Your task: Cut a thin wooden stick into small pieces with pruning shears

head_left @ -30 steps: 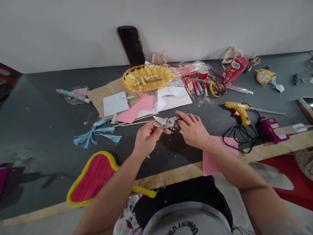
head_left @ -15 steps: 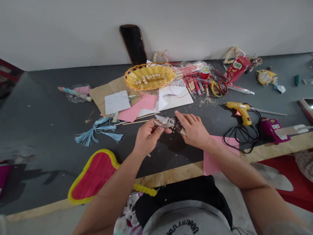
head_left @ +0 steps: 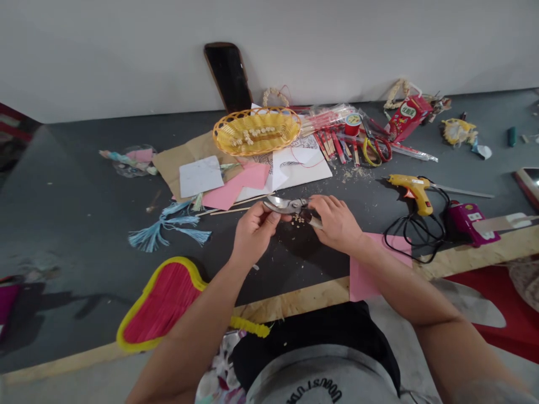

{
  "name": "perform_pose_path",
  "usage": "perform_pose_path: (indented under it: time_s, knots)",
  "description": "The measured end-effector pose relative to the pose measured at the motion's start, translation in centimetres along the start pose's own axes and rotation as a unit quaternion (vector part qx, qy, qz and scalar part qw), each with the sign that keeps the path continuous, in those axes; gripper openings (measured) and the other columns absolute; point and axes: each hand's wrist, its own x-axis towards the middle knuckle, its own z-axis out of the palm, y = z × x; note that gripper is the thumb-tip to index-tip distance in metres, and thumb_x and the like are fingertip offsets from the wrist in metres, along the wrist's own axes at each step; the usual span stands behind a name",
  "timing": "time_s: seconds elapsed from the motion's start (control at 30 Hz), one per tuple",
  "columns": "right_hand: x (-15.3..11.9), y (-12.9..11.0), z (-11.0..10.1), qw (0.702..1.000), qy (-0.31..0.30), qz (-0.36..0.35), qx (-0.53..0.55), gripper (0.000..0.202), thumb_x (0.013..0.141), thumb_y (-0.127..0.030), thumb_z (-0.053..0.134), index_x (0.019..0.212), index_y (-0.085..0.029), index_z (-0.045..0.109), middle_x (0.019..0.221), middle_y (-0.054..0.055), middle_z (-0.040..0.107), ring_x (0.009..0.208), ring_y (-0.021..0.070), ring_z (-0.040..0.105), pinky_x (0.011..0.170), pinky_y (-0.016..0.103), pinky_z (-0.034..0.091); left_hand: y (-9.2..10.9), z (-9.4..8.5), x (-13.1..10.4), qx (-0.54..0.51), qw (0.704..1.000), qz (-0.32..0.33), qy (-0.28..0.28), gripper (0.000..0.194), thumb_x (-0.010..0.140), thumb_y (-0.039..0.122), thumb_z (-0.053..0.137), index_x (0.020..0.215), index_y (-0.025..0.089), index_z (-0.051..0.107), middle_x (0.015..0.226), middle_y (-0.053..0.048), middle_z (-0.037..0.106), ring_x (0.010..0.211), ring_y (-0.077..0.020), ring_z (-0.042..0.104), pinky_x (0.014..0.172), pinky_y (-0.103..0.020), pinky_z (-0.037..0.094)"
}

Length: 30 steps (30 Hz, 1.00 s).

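My right hand [head_left: 337, 223] is wrapped round the handles of metal pruning shears [head_left: 288, 205], whose blades point left. At the blade end, my left hand [head_left: 254, 229] is closed in a pinch. Whatever it holds is too small or hidden to make out. The blades lie close together above its thumb and fingertips. Small pale cut bits [head_left: 298, 219] are scattered on the dark table [head_left: 290, 264] beneath the shears. Just beyond the left hand lie thin wooden sticks [head_left: 231, 210].
Behind my hands, a yellow basket [head_left: 222, 136] holds small pale pieces. Blue tassels [head_left: 154, 233] and a red, yellow-edged fan [head_left: 164, 300] lie left. Pink paper [head_left: 357, 280] is under my right forearm; a yellow glue gun [head_left: 415, 191] with black cord lies right.
The shears' blades have come together and their handles have been squeezed. My right index finger, stretched forward before, is now curled in. My left hand has hardly moved.
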Motion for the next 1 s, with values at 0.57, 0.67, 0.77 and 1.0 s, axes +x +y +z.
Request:
perform_pose_path:
  time_s: [0.57,0.67,0.77,1.0]
  knots:
    - [-0.3,0.1,-0.3,0.993,0.003,-0.1,-0.06,0.032,0.084,-0.016,0.056,0.116,-0.016,0.059,0.158,0.016,0.041,0.123,0.0322,0.051,0.099,0.047,0.042,1.2,-0.1,-0.1,-0.16,0.983,-0.04,-0.083,0.031,0.078,0.043,0.08,0.075,0.016,0.064,0.058,-0.003,0.068,0.038,-0.0046,0.032,0.041,-0.021,0.02]
    - [-0.2,0.4,-0.5,0.992,-0.014,-0.114,-0.046,0.036,0.08,-0.013,0.057,0.116,-0.016,0.059,0.158,0.016,0.042,0.123,0.0328,0.051,0.097,0.047,0.045,2.0,-0.1,0.0,-0.2,0.969,-0.092,-0.115,0.035,0.071,0.041,0.084,0.069,0.015,0.061,0.052,-0.004,0.065,0.035,-0.0031,0.029,0.04,-0.02,0.017]
    - [-0.1,0.6,-0.6,0.992,-0.021,-0.12,-0.031,0.037,0.079,-0.012,0.057,0.116,-0.016,0.059,0.155,0.016,0.045,0.122,0.0329,0.052,0.094,0.047,0.047,2.4,-0.3,0.0,-0.217,0.957,-0.14,-0.134,0.036,0.067,0.039,0.086,0.065,0.014,0.06,0.05,-0.004,0.064,0.034,-0.0026,0.028,0.039,-0.019,0.016]
    - [-0.1,0.8,-0.2,0.993,0.002,-0.115,0.013,0.016,0.089,-0.022,0.058,0.102,-0.016,0.066,0.135,0.017,0.06,0.11,0.0288,0.06,0.091,0.043,0.05,2.3,-0.3,0.2,-0.223,0.952,-0.156,-0.141,0.035,0.068,0.038,0.086,0.067,0.013,0.062,0.05,-0.004,0.063,0.035,-0.0017,0.026,0.039,-0.018,0.013]
